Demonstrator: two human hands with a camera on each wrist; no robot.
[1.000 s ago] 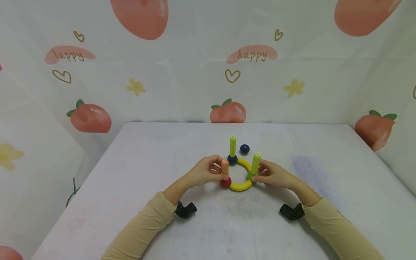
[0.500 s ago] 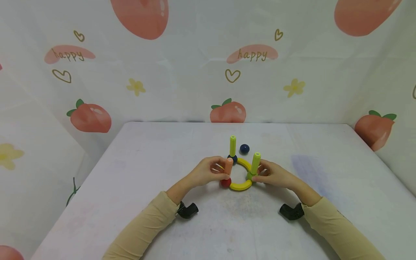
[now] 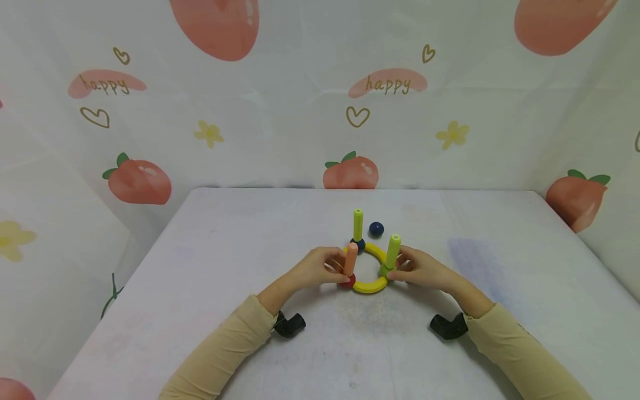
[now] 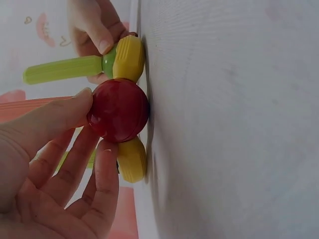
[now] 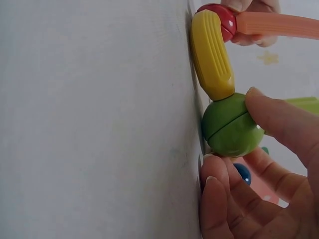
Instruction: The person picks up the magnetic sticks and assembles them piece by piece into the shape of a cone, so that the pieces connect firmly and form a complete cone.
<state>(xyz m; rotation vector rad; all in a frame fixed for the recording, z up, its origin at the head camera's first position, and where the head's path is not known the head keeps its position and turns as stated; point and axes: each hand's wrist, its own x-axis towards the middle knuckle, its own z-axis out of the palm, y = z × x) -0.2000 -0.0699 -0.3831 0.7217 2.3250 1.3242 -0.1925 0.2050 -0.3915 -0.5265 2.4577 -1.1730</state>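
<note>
A ring of yellow curved pieces (image 3: 370, 287) joined by balls lies on the table. At its near left corner my left hand (image 3: 320, 268) pinches the red ball (image 4: 119, 110) between thumb and fingers. An orange stick (image 3: 351, 260) stands on that ball, leaning slightly right. On the ring's right side my right hand (image 3: 422, 270) grips the green ball (image 5: 232, 125), which carries a light green stick (image 3: 393, 253). The far corner has a dark blue ball (image 3: 357, 245) with another light green stick (image 3: 358, 225) upright on it. The ring's left side is mostly hidden by my left hand.
A loose dark blue ball (image 3: 376, 229) lies just behind the ring. The white table (image 3: 310, 355) ends at a patterned cloth backdrop (image 3: 280, 111). Black wrist attachments (image 3: 290, 325) show below both wrists.
The orange stick has shifted a little right and now leans. My left hand has slid down from the stick to the red ball. My right hand has stayed in place.
</note>
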